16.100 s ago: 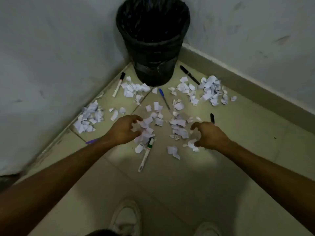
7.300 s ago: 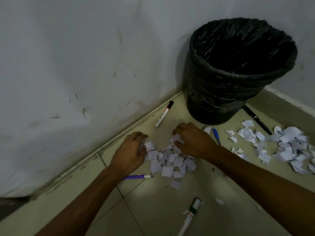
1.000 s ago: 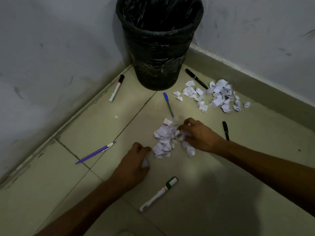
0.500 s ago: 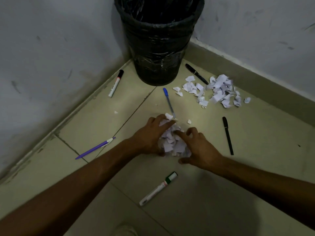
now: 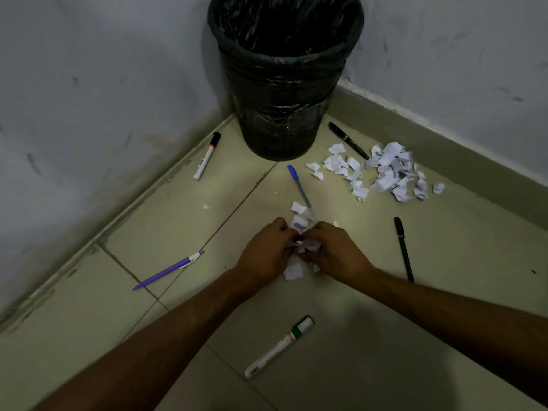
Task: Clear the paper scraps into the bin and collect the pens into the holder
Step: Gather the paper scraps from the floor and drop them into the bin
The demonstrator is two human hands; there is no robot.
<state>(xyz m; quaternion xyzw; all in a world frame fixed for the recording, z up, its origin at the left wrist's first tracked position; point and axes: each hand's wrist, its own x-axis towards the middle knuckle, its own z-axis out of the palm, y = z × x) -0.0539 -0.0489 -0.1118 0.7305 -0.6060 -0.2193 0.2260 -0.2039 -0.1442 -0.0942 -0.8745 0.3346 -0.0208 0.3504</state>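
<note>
My left hand and my right hand are cupped together on the floor and grip a bunch of white paper scraps between them. A few scraps lie loose just beyond and beneath the hands. Another pile of scraps lies at the right, near the wall. The black lined bin stands in the corner. Pens lie scattered: a blue pen, a purple pen, a black-capped marker, a green-capped marker, and two black pens. No holder is in view.
Two white walls meet behind the bin, with a baseboard along the right wall. A tiny scrap lies alone on the tiled floor left of the middle.
Both hands have closed tighter round the middle pile, squeezing the scraps into a smaller bunch between them. The pens and the right pile have not moved.
</note>
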